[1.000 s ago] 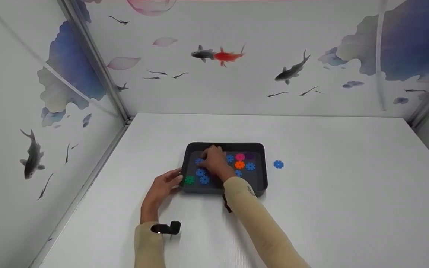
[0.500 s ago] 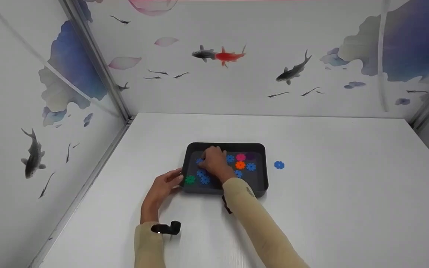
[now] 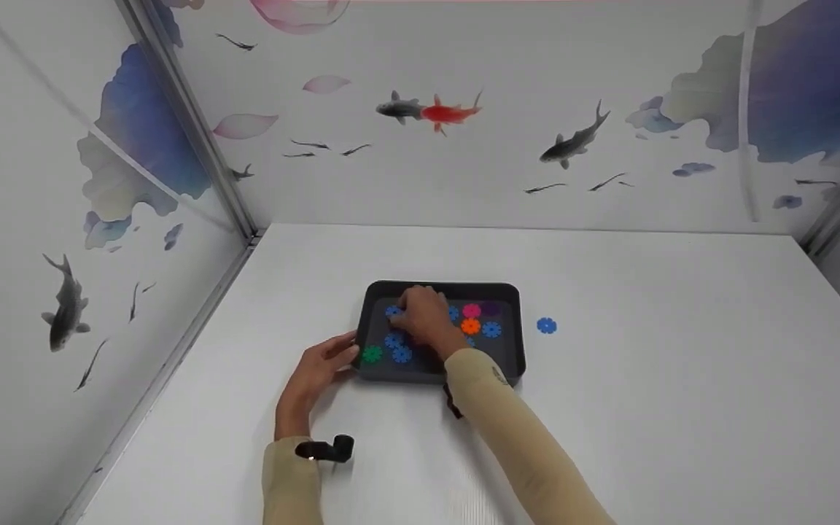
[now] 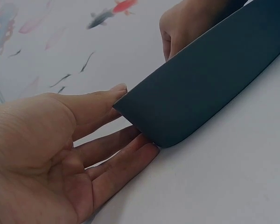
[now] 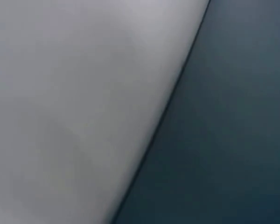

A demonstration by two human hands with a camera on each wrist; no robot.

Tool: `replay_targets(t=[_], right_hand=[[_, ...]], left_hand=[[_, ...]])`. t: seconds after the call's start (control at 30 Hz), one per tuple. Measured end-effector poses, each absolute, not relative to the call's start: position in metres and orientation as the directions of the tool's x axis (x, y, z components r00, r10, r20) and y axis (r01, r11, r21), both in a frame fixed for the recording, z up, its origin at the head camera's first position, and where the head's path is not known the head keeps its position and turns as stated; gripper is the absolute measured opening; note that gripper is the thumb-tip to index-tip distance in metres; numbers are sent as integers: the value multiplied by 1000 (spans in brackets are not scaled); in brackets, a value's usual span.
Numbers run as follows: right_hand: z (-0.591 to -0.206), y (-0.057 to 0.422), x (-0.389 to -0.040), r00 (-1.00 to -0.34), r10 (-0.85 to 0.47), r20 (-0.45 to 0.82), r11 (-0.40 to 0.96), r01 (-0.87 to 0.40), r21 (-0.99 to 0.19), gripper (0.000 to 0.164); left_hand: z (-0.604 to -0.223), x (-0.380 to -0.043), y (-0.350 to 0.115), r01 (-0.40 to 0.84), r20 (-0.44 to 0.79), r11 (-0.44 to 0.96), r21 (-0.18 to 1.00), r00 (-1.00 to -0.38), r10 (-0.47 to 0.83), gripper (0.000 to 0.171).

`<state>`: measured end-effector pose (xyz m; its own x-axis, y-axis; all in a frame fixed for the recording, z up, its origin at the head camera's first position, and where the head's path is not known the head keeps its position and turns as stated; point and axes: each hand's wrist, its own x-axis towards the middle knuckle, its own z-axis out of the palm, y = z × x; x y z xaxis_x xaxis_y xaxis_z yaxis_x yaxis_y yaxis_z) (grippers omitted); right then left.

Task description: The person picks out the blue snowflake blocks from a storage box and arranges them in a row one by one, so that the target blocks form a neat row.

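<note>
The left grip (image 3: 320,367), wide, touches the tray (image 3: 405,375); blue discs (image 3: 401,354) lie beside the right grip (image 3: 425,319), whose hold is hidden.

One black tray (image 3: 405,376) sits at the centre of the frame, with six blue discs (image 3: 491,329) showing inside, plus one green disc (image 3: 372,354), one pink disc (image 3: 471,310), one orange disc (image 3: 470,326) and one purple disc (image 3: 490,308). One outlying blue disc (image 3: 547,325) lies right of centre. Two hands (image 3: 321,366) show.
</note>
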<state>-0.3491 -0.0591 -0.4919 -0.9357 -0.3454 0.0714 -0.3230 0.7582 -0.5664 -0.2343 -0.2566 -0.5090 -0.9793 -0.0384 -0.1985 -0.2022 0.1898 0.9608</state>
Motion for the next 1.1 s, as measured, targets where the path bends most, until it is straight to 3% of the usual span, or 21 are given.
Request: replay_targets(t=[0.7, 1.1], right_hand=[[-477, -27, -340, -883, -423, 203, 631, -448, -634, 33], [-474, 0, -320, -871, -451, 194, 580, -451, -679, 30]], left_hand=[[-509, -234, -255, -191, -188, 184, 964, -982, -36, 48], [-509, -234, -254, -193, -190, 191, 962, -981, -36, 49]])
